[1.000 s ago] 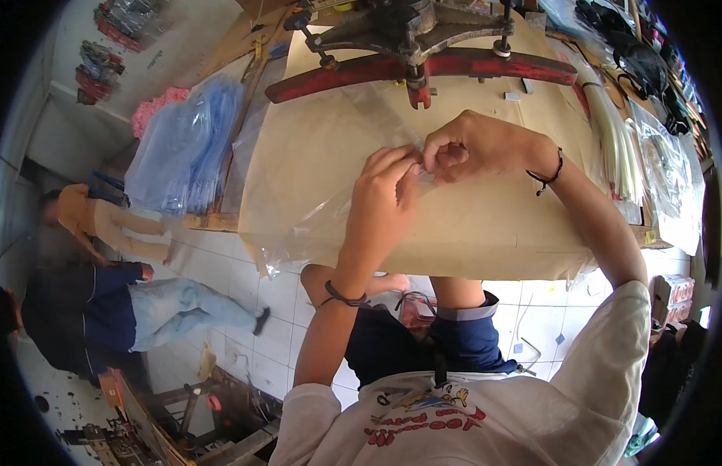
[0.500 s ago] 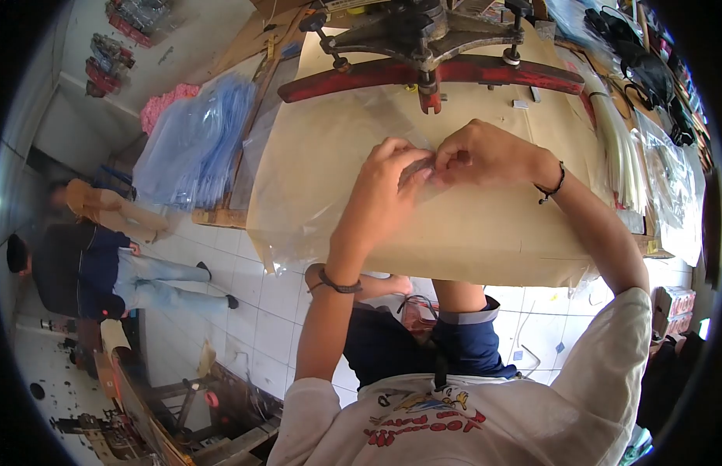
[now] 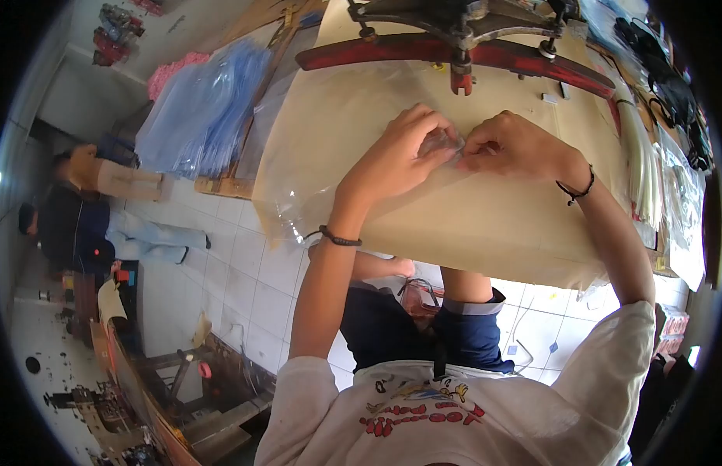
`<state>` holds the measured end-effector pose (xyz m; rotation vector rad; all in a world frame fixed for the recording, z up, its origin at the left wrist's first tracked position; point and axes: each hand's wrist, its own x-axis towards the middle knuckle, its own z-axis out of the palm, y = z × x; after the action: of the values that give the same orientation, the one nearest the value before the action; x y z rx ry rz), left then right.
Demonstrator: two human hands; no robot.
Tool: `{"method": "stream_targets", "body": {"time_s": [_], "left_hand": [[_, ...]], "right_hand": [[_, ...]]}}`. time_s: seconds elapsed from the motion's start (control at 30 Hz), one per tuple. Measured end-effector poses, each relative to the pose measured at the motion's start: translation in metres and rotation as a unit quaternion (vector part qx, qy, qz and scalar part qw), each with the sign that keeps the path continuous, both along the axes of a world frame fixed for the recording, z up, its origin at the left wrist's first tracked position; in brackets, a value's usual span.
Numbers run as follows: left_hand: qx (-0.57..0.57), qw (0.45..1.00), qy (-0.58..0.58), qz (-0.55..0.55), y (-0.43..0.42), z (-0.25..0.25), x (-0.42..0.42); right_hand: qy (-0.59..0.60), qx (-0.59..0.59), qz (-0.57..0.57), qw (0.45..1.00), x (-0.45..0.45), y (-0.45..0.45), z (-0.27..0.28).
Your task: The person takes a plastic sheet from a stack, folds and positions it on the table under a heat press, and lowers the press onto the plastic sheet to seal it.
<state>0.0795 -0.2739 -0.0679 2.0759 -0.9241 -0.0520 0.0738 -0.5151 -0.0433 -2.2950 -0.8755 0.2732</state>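
Observation:
My left hand (image 3: pixel 407 151) and my right hand (image 3: pixel 524 147) meet over the middle of the worktable, fingertips almost touching. Thin clear plastic film (image 3: pixel 442 144) shows between them. Both hands are closed in a pinch on it; the exact edge they grip is hidden by the fingers. More clear plastic sheet (image 3: pixel 299 213) spreads over the brown paper-covered tabletop (image 3: pixel 516 225) to the left. Just beyond my hands stands a machine with a long curved red bar (image 3: pixel 376 52) and a dark metal frame (image 3: pixel 508 27).
A stack of bluish clear plastic sheets (image 3: pixel 209 109) lies at the left. White strips (image 3: pixel 644 163) and plastic bags (image 3: pixel 679 210) line the right edge. Small metal pieces (image 3: pixel 549 98) rest near the bar. Another person (image 3: pixel 73 225) stands at far left, beyond a wooden-framed bench (image 3: pixel 213 419).
The camera view has shifted, so the table and machine appear farther right and higher. My hands stay close together, pinching the film, with slight finger movement. The person at left has shifted a little.

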Motion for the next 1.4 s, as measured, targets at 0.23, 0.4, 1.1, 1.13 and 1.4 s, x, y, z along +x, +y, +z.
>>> {"method": "stream_targets", "body": {"time_s": [0.23, 0.4, 1.1, 1.13, 1.4], "left_hand": [[0.048, 0.999, -0.006, 0.0, -0.004, 0.004, 0.006], [0.02, 0.999, 0.025, -0.011, -0.004, 0.003, 0.014], [0.024, 0.969, -0.21, 0.125, -0.007, -0.009, -0.017], [0.045, 0.968, -0.208, 0.13, -0.007, -0.009, -0.018], [0.064, 0.977, -0.149, 0.141, 0.007, -0.013, -0.019]], "right_hand": [[0.007, -0.026, -0.016, 1.0, 0.001, 0.001, 0.001], [0.022, -0.034, -0.031, 0.999, -0.004, 0.004, 0.008], [-0.034, -0.028, -0.022, 0.999, -0.001, -0.001, 0.005], [-0.036, -0.025, -0.02, 0.999, -0.001, -0.001, 0.004], [-0.027, -0.017, -0.008, 0.999, 0.002, -0.001, 0.002]]}}
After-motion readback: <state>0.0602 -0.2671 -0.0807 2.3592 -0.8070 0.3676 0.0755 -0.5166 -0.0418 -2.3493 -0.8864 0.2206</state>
